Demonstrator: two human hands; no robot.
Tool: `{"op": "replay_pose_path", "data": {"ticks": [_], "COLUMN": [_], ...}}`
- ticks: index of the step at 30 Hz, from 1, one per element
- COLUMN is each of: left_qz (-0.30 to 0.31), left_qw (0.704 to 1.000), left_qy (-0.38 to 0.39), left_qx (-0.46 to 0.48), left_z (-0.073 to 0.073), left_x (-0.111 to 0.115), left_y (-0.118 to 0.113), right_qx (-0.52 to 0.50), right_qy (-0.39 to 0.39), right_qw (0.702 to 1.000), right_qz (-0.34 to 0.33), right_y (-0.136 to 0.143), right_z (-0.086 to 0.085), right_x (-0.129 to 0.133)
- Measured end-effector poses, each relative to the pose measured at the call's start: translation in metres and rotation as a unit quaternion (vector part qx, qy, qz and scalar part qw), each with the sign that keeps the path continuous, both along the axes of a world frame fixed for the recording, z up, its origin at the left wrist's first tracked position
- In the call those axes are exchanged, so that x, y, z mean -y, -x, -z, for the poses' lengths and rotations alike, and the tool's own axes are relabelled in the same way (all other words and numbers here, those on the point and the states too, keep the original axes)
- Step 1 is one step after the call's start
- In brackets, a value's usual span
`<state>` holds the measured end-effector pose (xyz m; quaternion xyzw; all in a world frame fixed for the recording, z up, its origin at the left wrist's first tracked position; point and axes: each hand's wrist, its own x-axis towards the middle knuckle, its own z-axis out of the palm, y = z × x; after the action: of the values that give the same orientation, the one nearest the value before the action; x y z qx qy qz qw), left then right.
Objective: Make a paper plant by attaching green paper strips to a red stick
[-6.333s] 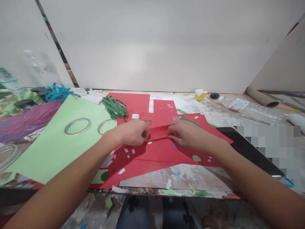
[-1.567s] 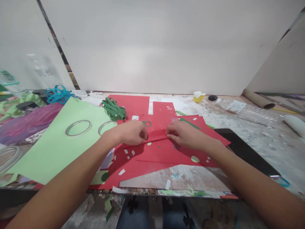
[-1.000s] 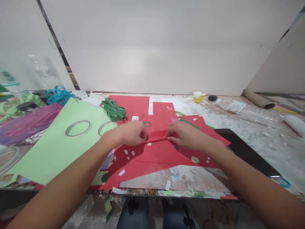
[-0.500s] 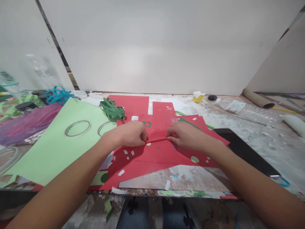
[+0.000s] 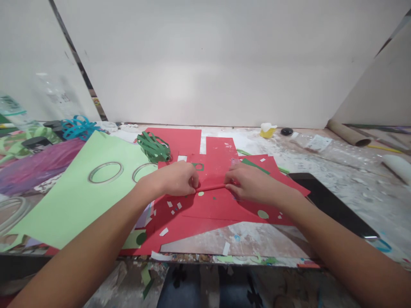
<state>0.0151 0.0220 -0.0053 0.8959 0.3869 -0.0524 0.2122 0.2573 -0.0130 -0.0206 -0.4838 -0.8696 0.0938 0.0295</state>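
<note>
A thin roll of red paper [image 5: 210,188] runs between my two hands, above other red sheets on the table. My left hand [image 5: 180,177] pinches its left end, thumb and fingertips pressed together. At the other end my right hand [image 5: 245,180] is closed on the roll in the same way. Under and in front of the hands lie red paper sheets [image 5: 208,209] with small white and green scraps on them. A pale green paper oval [image 5: 263,214] lies near my right wrist. Beyond my left hand sits a fringed dark green paper curl [image 5: 153,147].
On the left, a light green sheet [image 5: 73,192] bears a tape ring [image 5: 105,172]. A black phone-like slab [image 5: 330,205] lies beside my right forearm. A cardboard tube [image 5: 348,133] and a yellow container [image 5: 267,131] stand farther back, before a white panel [image 5: 205,64].
Almost nothing differs. Both hands stay on the red paper roll in the same place; the view has shifted very slightly.
</note>
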Motion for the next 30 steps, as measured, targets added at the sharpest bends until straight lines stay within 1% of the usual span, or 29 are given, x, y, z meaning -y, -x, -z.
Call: {"op": "replay_pose_path", "data": {"ticks": [5, 13, 19, 24, 30], "left_qz": [-0.002, -0.034, -0.018, -0.020, -0.030], "left_qw": [1.000, 0.999, 1.000, 0.999, 0.999], "left_qy": [0.004, 0.017, -0.002, -0.024, -0.037], "left_qx": [0.007, 0.005, -0.001, 0.009, -0.007], "left_z": [0.0013, 0.0017, 0.0042, 0.0047, 0.0034], "left_x": [-0.0019, 0.0017, 0.0024, 0.0036, 0.0063], "left_y": [0.0018, 0.0007, -0.0001, -0.0023, -0.0049], "right_qx": [0.001, 0.006, 0.006, 0.008, 0.012], "right_qy": [0.000, 0.006, 0.004, 0.007, 0.007], "right_qw": [1.000, 1.000, 1.000, 1.000, 1.000], "right_qz": [0.004, 0.010, 0.009, 0.015, 0.018], "right_y": [0.0009, 0.0021, 0.0024, 0.0031, 0.0037], "right_z": [0.0007, -0.0014, -0.0015, -0.0032, -0.0046], "right_x": [0.0000, 0.0012, 0.0012, 0.0026, 0.0037]}}
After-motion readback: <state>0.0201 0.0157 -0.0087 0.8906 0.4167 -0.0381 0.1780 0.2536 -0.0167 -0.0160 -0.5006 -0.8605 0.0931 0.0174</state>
